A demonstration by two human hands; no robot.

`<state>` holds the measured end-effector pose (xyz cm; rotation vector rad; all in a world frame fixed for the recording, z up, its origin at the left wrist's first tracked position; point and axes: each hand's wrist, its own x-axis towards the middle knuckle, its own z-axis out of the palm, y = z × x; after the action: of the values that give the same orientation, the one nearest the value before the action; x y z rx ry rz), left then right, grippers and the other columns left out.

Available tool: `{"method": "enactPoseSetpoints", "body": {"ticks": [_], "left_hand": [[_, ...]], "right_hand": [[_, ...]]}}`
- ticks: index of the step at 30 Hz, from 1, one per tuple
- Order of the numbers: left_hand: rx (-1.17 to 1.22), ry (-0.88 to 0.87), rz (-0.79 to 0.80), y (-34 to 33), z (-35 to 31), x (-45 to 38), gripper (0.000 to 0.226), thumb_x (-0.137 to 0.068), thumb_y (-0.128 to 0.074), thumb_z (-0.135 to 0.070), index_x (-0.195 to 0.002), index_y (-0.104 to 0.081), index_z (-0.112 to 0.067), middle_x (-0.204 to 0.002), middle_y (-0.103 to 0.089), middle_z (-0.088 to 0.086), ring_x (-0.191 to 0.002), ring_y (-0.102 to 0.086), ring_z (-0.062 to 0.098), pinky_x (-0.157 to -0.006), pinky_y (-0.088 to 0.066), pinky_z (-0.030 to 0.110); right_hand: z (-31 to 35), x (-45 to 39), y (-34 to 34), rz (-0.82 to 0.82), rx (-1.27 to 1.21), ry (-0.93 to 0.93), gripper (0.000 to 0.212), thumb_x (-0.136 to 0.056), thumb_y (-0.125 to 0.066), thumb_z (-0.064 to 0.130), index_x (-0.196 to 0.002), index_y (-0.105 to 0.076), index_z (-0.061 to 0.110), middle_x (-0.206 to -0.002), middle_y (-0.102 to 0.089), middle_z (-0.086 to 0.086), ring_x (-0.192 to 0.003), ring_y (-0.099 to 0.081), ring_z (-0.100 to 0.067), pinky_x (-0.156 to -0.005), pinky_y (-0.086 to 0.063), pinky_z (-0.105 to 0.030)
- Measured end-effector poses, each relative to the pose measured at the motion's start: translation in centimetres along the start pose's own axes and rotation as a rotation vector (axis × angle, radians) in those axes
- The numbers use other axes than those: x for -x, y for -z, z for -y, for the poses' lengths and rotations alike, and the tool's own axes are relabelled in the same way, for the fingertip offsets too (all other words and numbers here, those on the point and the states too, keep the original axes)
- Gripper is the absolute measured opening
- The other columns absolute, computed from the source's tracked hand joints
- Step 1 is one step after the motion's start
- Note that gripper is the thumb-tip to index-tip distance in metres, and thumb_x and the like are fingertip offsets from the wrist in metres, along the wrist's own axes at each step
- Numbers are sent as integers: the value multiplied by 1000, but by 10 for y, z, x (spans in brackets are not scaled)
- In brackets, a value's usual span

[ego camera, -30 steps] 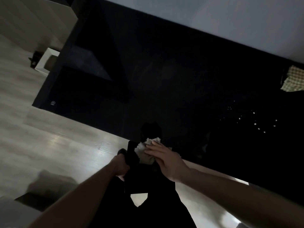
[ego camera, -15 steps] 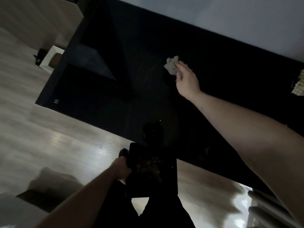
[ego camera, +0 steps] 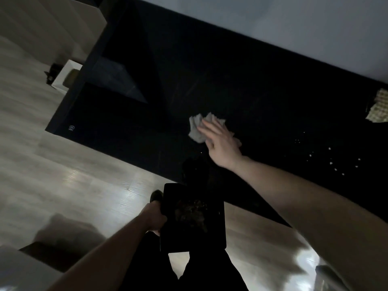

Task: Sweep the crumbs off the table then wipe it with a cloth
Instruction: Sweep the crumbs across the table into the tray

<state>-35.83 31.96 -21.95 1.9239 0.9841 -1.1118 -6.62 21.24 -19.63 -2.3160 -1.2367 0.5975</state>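
Your right hand (ego camera: 220, 141) presses flat, fingers straight, on the crumpled cloth (ego camera: 198, 128) mid-counter (ego camera: 262, 91). Left hand (ego camera: 153, 217) grips the dark dustpan (ego camera: 193, 217) at the near edge; its fingers are hidden. Crumbs (ego camera: 333, 160) lie right of the cloth, barely visible in the dark.

Black table (ego camera: 241, 85), glossy and dark all over, with pale white crumbs (ego camera: 331, 162) speckling it. The crumpled cloth (ego camera: 198, 128) reads light grey. At the far right edge, a yellow-and-white checked fabric (ego camera: 379, 109). Black dustpan (ego camera: 193, 217), brownish debris inside; pale grey wood-grain floor (ego camera: 63, 175).
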Motion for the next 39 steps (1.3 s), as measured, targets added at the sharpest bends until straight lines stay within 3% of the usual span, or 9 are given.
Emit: {"method": "enactPoseSetpoints", "body": {"ticks": [7, 13, 16, 20, 22, 25, 28, 33, 39], "left_hand": [[-55, 2, 10, 0, -10, 8, 28, -79, -60, -14, -57, -43, -16, -60, -49, -1, -98, -72, 35, -65, -45, 27], [-98, -25, -14, -1, -21, 18, 36, -82, -63, -14, -59, -34, -16, -60, -44, -4, -105, -70, 38, -81, -55, 38], [-110, -26, -20, -1, -28, 25, 39, -84, -60, -9, -59, -31, -19, -72, -60, 5, -110, -68, 36, -83, -54, 38], [-68, 18, -3, -3, -30, 25, 30, -82, -60, -11, -57, -44, -19, -60, -51, -3, -77, -67, 26, -52, -41, 21], [-45, 15, 10, -6, -30, 23, 28, -81, -60, -10, -57, -48, -18, -58, -53, -3, -62, -57, 16, -46, -37, 17], [-28, 7, 25, -9, -31, 20, 25, -78, -58, -11, -56, -50, -17, -57, -53, -2, -59, -55, 15, -46, -38, 18], [-4, 15, 64, -10, -32, 17, 18, -74, -54, -8, -58, -55, -14, -51, -59, -1, -52, -61, 14, -44, -40, 17], [73, 36, 99, -13, -31, 13, 15, -72, -50, -1, -70, -65, -4, -54, -68, 6, -49, -71, 19, -39, -47, 21], [98, 9, 110, -12, -22, 9, 21, -66, -53, -4, -80, -68, -1, -74, -75, 15, -61, -75, 29, -54, -64, 38]], "right_hand": [[21, 129, -49, 61, -229, 125, 47, -101, -52, 1, -143, -62, 20, -159, -47, 4, -158, -23, -16, -128, -22, -46], [35, 198, -47, 145, -450, 1, 44, -105, -49, 7, -141, -61, 28, -155, -51, 12, -151, -30, 4, -125, -29, -35], [23, 203, -23, -4, -537, -146, 52, -103, -49, 4, -141, -55, 40, -153, -52, 13, -147, -40, 1, -123, -35, -37], [-25, 186, 29, -361, -481, -394, 48, -105, -48, 3, -148, -53, 25, -154, -50, 11, -147, -42, -3, -124, -33, -32], [-67, 173, 54, -480, -362, -477, 47, -106, -48, 5, -151, -51, 19, -155, -49, 7, -149, -40, -11, -125, -31, -36], [-124, 153, 84, -516, -224, -660, 49, -104, -48, 5, -151, -50, 16, -161, -43, -5, -153, -34, -24, -127, -24, -47], [-153, 139, 84, -381, -73, -770, 53, -103, -48, 8, -155, -42, 14, -167, -29, -12, -157, -19, -33, -130, -12, -46], [-126, 140, 44, -332, 59, -681, 57, -102, -51, 15, -157, -36, 15, -170, -20, -12, -159, -10, -32, -130, -5, -47], [-53, 178, -16, -319, -18, -460, 51, -102, -50, 9, -152, -48, 17, -167, -33, -7, -158, -19, -27, -128, -20, -52]]}}
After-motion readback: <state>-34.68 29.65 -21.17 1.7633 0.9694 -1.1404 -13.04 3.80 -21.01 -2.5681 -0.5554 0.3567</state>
